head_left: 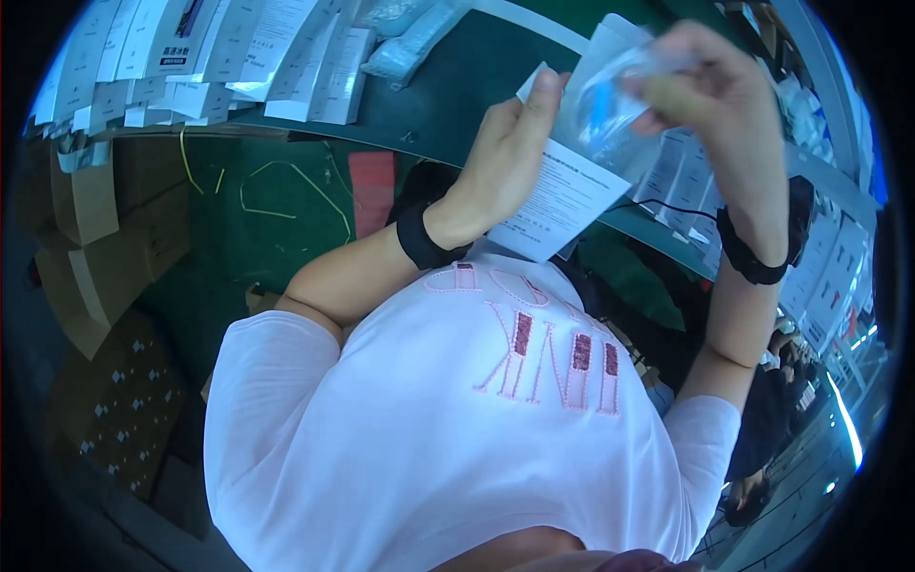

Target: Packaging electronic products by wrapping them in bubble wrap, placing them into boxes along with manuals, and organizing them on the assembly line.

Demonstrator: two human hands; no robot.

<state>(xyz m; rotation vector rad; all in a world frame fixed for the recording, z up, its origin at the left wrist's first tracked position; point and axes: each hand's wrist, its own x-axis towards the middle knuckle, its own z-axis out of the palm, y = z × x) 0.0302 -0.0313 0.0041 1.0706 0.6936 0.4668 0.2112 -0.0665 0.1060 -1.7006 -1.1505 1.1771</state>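
Note:
In front of my chest my left hand point(503, 157) grips a white box point(570, 198) with small printed text, thumb along its near edge and fingers behind it. The box is tilted, and a white flap stands up at its far end. My right hand point(717, 88), smeared by motion, pinches a clear plastic bag point(624, 124) with something blue in it. The bag lies against the box at the flap end. Whether any of it is inside the box, I cannot tell.
Rows of upright white boxes point(243, 48) fill the green table's far left. Beside them lie clear bubble-wrap packs point(410, 52). More white boxes point(684, 172) stand to the right, near a black cable point(667, 203). Brown cartons point(119, 234) sit on the floor at left.

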